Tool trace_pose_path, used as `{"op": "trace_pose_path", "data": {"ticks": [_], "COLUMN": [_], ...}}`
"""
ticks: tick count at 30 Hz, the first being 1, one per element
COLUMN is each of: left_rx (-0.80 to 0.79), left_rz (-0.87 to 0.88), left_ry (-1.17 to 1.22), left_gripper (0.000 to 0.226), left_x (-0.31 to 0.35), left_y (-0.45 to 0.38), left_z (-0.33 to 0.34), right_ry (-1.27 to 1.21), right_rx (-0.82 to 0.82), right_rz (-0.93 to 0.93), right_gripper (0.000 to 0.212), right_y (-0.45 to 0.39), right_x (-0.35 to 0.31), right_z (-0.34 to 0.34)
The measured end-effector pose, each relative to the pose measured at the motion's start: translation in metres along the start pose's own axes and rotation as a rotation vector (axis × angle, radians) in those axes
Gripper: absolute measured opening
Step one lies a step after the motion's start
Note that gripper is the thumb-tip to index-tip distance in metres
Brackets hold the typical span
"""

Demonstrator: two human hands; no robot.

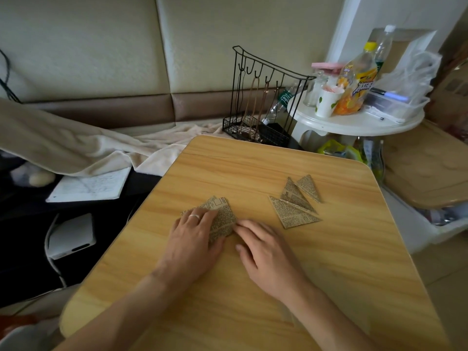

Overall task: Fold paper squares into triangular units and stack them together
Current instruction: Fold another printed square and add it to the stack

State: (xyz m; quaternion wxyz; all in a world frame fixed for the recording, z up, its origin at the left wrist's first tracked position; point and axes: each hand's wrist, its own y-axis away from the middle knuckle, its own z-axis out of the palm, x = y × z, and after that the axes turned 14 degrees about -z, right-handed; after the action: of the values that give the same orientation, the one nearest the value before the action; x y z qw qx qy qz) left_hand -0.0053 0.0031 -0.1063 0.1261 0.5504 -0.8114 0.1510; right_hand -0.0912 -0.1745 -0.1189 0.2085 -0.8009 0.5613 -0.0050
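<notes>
Now, left hand [195,234]: fingers flat, pressing newsprint paper [224,216] onto counter [253,168].
Right hand [263,249]: fingers relaxed, fingertips touching paper's near-right edge.
Folded triangles [295,203]: right, apart.

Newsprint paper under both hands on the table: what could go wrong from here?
1. The left hand lies flat over most of the newsprint paper, hiding its edges, so the crease may land crooked.
2. The right hand only touches one corner, so the sheet could slide on the smooth table.
3. The folded triangles lie loose and overlapping nearby; a sweeping arm could scatter them.
</notes>
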Motion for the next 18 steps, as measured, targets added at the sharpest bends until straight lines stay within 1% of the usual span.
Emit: {"op": "trace_pose_path", "data": {"ticks": [3, 6, 8, 9, 12, 14, 15, 18], "left_rx": [0.077, 0.149, 0.171, 0.177, 0.140, 0.101, 0.082, 0.042], "left_rz": [0.097, 0.136, 0.155, 0.175, 0.220, 0.201, 0.178, 0.098], "left_ry": [-0.077, -0.109, -0.102, -0.093, -0.039, 0.012, 0.047, 0.106], "left_gripper": [0.037, 0.031, 0.026, 0.028, 0.030, 0.019, 0.014, 0.019], "left_x": [0.008, 0.016, 0.020, 0.021, 0.027, 0.028, 0.026, 0.019], "left_y": [0.004, 0.008, 0.008, 0.008, 0.011, 0.012, 0.011, 0.004], "left_z": [-0.001, -0.005, -0.007, -0.007, -0.006, -0.007, -0.007, -0.012], "right_ry": [-0.022, -0.050, -0.065, -0.065, -0.035, -0.054, -0.083, -0.136], "right_rx": [0.045, 0.075, 0.105, 0.121, 0.160, 0.195, 0.224, 0.313], "right_rz": [0.022, 0.035, 0.046, 0.054, 0.085, 0.118, 0.139, 0.198], "right_gripper": [0.035, 0.035, 0.035, 0.033, 0.018, 0.008, 0.008, 0.011], "right_y": [-0.001, -0.001, -0.001, -0.002, -0.002, -0.002, -0.002, -0.001], "right_x": [-0.001, 0.001, 0.001, 0.001, 0.002, 0.004, 0.006, 0.012], "right_z": [0.000, -0.001, -0.003, -0.004, -0.007, -0.009, -0.011, -0.015]}}
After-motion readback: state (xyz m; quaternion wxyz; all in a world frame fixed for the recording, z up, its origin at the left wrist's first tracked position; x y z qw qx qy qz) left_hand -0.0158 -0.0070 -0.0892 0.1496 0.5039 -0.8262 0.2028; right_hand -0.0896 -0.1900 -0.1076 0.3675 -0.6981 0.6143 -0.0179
